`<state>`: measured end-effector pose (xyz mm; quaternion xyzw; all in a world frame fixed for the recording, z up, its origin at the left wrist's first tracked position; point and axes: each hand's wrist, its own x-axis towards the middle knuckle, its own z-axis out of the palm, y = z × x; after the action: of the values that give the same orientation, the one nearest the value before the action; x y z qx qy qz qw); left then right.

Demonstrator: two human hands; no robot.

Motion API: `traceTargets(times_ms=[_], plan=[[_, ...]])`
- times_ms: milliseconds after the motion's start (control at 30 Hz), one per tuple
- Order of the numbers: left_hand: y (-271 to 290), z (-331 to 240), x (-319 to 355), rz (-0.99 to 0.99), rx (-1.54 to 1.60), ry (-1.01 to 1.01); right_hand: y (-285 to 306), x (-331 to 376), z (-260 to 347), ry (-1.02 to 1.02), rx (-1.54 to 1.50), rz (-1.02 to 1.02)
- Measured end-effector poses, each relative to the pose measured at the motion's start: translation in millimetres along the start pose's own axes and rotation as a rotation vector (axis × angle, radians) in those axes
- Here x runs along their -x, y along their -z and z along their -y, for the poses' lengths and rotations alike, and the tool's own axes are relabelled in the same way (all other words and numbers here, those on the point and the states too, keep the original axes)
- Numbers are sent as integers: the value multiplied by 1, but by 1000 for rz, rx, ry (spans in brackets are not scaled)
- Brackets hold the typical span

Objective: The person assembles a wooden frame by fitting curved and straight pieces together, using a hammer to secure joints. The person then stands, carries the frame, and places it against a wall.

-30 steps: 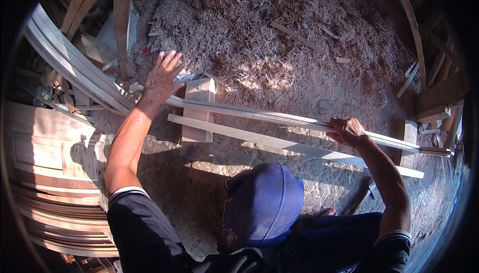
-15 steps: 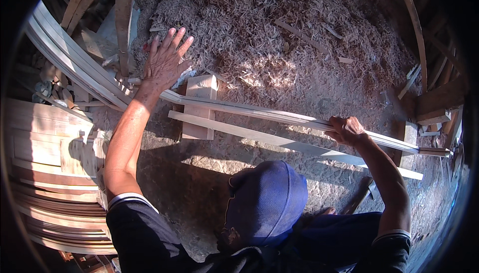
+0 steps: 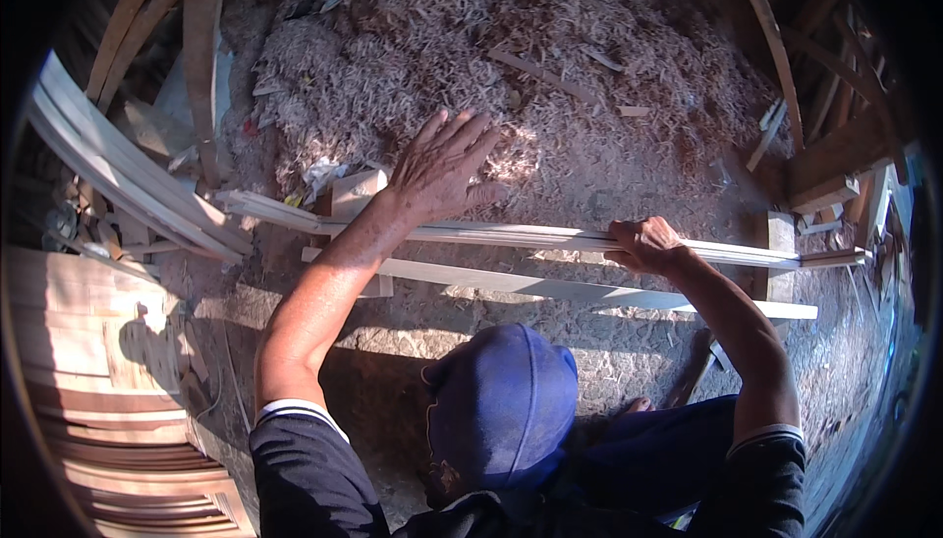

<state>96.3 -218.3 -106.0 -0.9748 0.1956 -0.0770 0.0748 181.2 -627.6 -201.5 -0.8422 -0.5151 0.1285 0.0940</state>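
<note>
My right hand (image 3: 645, 245) is closed around a bundle of long, thin wooden strips (image 3: 530, 235), its fingers wrapped over the top. My left hand (image 3: 439, 169) holds nothing; its fingers are stretched out and a little apart, just beyond the bundle, above the wood shavings. Whether its palm touches anything cannot be seen. My left forearm passes over the bundle and hides part of it. A single pale wooden strip (image 3: 550, 285) lies nearer to me, roughly along the bundle. Under the strips are a wooden block (image 3: 359, 191) at the left and another wooden support (image 3: 781, 233) at the right.
A heap of wood shavings (image 3: 413, 56) covers the far ground. Long pale boards (image 3: 118, 165) lean at the left, above stacked wooden panels (image 3: 128, 420). Curved timbers (image 3: 204, 76) and a thick beam (image 3: 840, 165) stand at the sides. A blue cap (image 3: 511, 400) fills the lower middle.
My left hand has swung to the right and slightly nearer, over to the middle of the bundle. My right hand keeps its grip on the strips. The whole view has shifted a little.
</note>
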Motion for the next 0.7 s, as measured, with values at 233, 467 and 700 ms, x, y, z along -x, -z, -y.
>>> traceTargets(times_ms=[233, 467, 700], plan=[[-56, -180, -95, 446, 740, 23, 19, 20, -11, 16, 3, -48], [-65, -178, -91, 479, 719, 70, 160, 152, -79, -249, 113, -585], [-62, -184, -93, 441, 680, 48, 207, 250, -158, -282, 225, -722]])
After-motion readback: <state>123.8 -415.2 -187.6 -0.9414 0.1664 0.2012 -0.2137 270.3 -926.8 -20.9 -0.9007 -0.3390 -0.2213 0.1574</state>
